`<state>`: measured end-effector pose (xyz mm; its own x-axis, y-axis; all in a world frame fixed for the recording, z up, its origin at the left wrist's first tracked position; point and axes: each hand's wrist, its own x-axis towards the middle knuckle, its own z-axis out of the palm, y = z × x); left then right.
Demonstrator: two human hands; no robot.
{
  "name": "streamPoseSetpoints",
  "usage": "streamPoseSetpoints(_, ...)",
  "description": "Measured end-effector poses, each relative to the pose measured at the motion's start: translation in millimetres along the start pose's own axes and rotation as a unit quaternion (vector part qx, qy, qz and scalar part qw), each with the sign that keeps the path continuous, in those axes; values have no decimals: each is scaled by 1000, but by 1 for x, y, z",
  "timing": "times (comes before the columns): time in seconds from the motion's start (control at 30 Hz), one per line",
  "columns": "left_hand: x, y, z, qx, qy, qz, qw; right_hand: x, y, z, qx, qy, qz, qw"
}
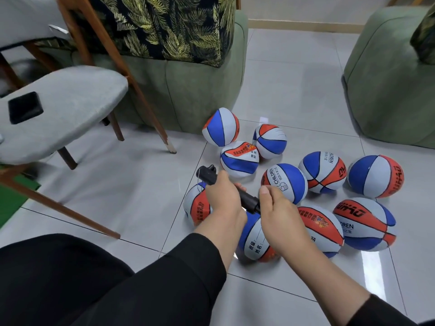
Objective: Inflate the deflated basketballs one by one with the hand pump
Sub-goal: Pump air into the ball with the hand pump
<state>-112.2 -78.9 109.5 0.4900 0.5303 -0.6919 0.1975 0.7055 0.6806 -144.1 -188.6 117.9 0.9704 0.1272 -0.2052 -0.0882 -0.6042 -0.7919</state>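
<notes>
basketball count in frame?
10: three by the green sofa, three mid-right, four nearest. None obviously hidden.

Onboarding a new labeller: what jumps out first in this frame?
A cluster of red, white and blue panelled basketballs covers the grey tiled floor right of centre. Above it, at centre, both hands hold a black plastic hand pump: left hand gripping the barrel, right hand at its near end. Behind stands a green upholstered sofa with a leaf-print cushion.
</notes>
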Motion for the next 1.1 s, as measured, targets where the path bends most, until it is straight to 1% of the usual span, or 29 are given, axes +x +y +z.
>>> streamPoseSetpoints(0.03,4,5,-1,-1,5,-3,1000,-1,-1,-2,2,1,-1,1000)
streamPoseSetpoints(0.13,25,28,-7,-50,31,-3,998,-5,1,-12,10,16,7,1000)
streamPoseSetpoints(0.23,37,39,-9,-50,41,3,998,-6,5,-18,18,30,12,999)
streamPoseSetpoints(0.33,20,25,-2,-45,19,-7,999,-6,5,-15,25,51,9,998)
streamPoseSetpoints(0.47,-9,-4,3,-53,21,-26,998,-4,-2,-11,45,67,-1,997)
streamPoseSetpoints(0.57,-16,-13,2,-74,17,-41,996,-1,-5,-7,29,48,-11,998)
streamPoseSetpoints(0.67,-9,-11,1,-58,11,-30,998,0,-1,-3,13,17,-7,1000)
streamPoseSetpoints(0.8,3,6,1,-33,3,-11,999,-3,-2,-5,17,19,-12,1000)
streamPoseSetpoints(0.97,35,44,-7,-72,48,-9,996,-7,1,-23,26,51,1,998)
streamPoseSetpoints(1.1,42,58,-10,-92,29,-20,995,-4,3,-30,24,56,2,998)
